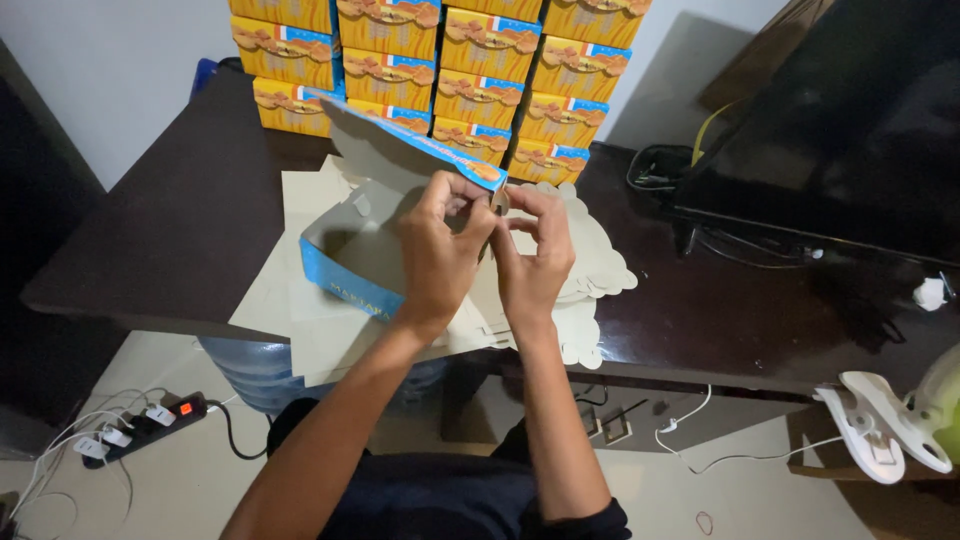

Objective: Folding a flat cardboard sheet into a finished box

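A half-folded cardboard box (345,245), blue and orange outside and grey inside, is held above a dark wooden table (170,230). My left hand (440,250) pinches the box's right corner near the open lid. My right hand (535,250) grips the same corner from the right, fingertips touching the flap. Under the box lies a pile of flat unfolded cardboard blanks (590,275) with scalloped edges.
Finished orange and blue boxes (440,65) are stacked in rows against the wall at the back. A black screen (840,130) with cables stands at right. A power strip (140,425), a water jug (260,370) and a white fan (890,425) sit on the floor.
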